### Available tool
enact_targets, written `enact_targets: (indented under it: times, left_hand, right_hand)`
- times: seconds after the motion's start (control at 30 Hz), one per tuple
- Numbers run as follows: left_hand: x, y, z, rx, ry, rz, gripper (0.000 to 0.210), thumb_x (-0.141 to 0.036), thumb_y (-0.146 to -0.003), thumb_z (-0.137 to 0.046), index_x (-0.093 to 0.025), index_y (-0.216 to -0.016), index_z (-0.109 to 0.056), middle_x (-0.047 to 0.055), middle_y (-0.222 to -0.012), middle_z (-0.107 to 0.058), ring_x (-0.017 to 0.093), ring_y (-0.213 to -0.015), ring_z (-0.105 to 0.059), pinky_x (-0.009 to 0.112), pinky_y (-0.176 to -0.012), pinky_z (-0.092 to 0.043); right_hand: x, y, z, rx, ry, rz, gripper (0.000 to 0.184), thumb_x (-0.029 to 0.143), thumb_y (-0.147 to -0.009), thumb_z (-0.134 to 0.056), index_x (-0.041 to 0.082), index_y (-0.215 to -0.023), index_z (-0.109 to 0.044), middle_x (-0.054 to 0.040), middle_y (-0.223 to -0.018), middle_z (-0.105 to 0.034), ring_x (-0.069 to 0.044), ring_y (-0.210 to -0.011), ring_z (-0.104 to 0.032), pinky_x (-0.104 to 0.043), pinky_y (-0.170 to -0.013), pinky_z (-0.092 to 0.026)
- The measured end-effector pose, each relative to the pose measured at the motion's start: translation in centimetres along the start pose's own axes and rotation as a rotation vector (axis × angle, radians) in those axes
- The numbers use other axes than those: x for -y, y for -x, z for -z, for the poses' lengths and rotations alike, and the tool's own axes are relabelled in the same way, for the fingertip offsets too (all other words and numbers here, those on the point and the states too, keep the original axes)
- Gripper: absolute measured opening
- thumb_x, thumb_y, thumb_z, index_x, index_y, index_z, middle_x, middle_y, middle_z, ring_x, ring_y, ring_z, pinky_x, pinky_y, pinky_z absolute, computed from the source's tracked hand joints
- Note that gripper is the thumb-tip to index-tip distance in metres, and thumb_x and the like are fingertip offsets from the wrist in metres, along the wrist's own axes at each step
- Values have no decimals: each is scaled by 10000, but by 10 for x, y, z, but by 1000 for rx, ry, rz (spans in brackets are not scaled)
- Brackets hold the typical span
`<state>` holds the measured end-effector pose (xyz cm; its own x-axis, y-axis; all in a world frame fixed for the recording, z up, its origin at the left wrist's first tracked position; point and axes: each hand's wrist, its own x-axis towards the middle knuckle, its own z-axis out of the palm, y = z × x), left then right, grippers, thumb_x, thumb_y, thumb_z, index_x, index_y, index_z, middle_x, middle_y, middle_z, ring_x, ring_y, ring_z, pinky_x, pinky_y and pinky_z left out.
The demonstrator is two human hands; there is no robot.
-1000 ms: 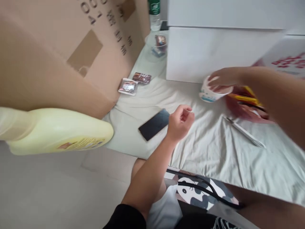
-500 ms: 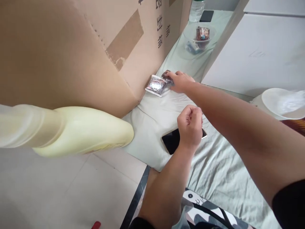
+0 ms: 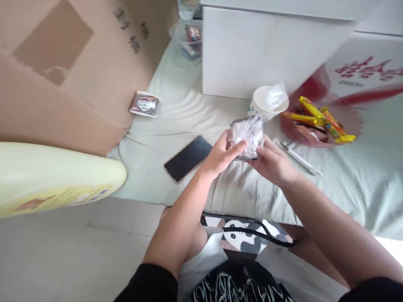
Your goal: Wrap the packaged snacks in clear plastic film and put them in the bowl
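Both of my hands hold a shiny, silvery wrapped snack packet (image 3: 247, 136), its face blurred by glare. My left hand (image 3: 222, 154) grips its left side with the thumb across the front. On the lower right side, the fingers of my right hand (image 3: 273, 161) are closed around the edge. A black phone (image 3: 188, 158) lies on the pale green cloth to the left of the hands. Farther left, a second snack packet (image 3: 145, 104) rests against the cardboard box. Just behind the held packet stands a paper cup (image 3: 256, 100) with clear plastic in it.
A large cardboard box (image 3: 103, 96) and a pale yellow bottle (image 3: 63, 167) fill the left. White boxes (image 3: 270, 50) stand at the back. At right are a pink basket (image 3: 285, 130) with yellow-wrapped snacks and a thin white wrapped item (image 3: 300, 159). A clear container (image 3: 190, 58) holds packets.
My right hand has lifted a packet from beside the other one and brought it back toward me. My left hand, a fist over the phone before, now grips it too. The view has swung right.
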<state>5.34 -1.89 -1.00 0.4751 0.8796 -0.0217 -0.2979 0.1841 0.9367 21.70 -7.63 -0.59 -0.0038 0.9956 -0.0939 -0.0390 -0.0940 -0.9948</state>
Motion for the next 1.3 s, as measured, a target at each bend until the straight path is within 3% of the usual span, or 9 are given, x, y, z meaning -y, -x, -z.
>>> enact_targets:
  times: [0.1,0.23,0.4,0.5,0.6,0.73,0.83,0.97,1.3]
  left_hand:
    - [25,2,-26,218,-55,74,532,-535,-729,-856,-204,-1087,-644,75,-1035,-734,231,-980,-711,349,-856,-565]
    - [51,2,-43,88,-319,-4,718,-467,-735,-867,-266,-1336,-532,51,-1093,-711,212,-972,-705,363,-887,-565]
    - [56,3,-51,231,-639,-111,510,-560,-817,-745,-256,-1213,-643,80,-1158,-709,245,-1032,-680,373,-948,-534]
    - [53,4,-50,331,-590,-108,567,-723,-888,-539,-244,-1141,-705,102,-1230,-705,285,-1159,-651,407,-1032,-497]
    - [54,3,-45,297,-522,-95,593,-727,-942,-420,-251,-1127,-721,101,-1222,-709,278,-1156,-653,415,-1025,-502]
    - [63,-1,-44,96,-575,-120,495,-605,-819,-726,-256,-1163,-656,91,-1182,-687,241,-1058,-667,364,-913,-551]
    - [71,-2,-45,19,-539,-142,572,-562,-808,-766,-285,-1265,-562,93,-1231,-634,208,-998,-677,334,-837,-573]
    - [78,-1,-47,-49,-498,-148,730,-575,-772,-814,-311,-1341,-440,83,-1201,-607,195,-951,-699,331,-819,-590]
    - [80,0,-51,-67,-452,-166,735,-641,-704,-839,-276,-1226,-473,76,-1166,-608,184,-930,-700,301,-795,-589]
  right_hand:
    - [-17,52,28,-36,56,5,335,503,-878,-654,293,-1100,-517,-13,-930,-675,-201,-848,-669,-397,-785,-582]
    - [-28,89,73,-301,341,46,247,428,-903,-623,243,-1066,-610,-68,-1030,-699,-222,-945,-686,-406,-850,-564]
    - [-31,99,115,-533,761,93,224,333,-859,-602,242,-1061,-639,-96,-1067,-707,-277,-982,-676,-458,-878,-544]
    - [-35,95,133,-639,1045,57,313,316,-847,-591,232,-1142,-652,-138,-1116,-700,-339,-1035,-645,-520,-902,-511]
    - [-42,92,145,-627,1192,-12,299,333,-841,-592,228,-1107,-676,-161,-1119,-691,-369,-1030,-620,-524,-856,-500]
    - [-39,91,141,-531,1069,-59,191,348,-878,-539,242,-959,-676,-114,-942,-694,-298,-844,-631,-433,-740,-486]
    - [-27,92,124,-396,733,-121,242,429,-940,-479,239,-956,-628,-27,-689,-605,-208,-604,-552,-350,-603,-434]
    - [-17,94,98,-264,449,-99,340,566,-924,-541,231,-951,-595,37,-574,-509,-156,-512,-466,-302,-537,-373]
    - [-17,88,75,-263,572,-112,428,552,-951,-476,224,-697,-582,13,-556,-538,-136,-505,-465,-288,-537,-352]
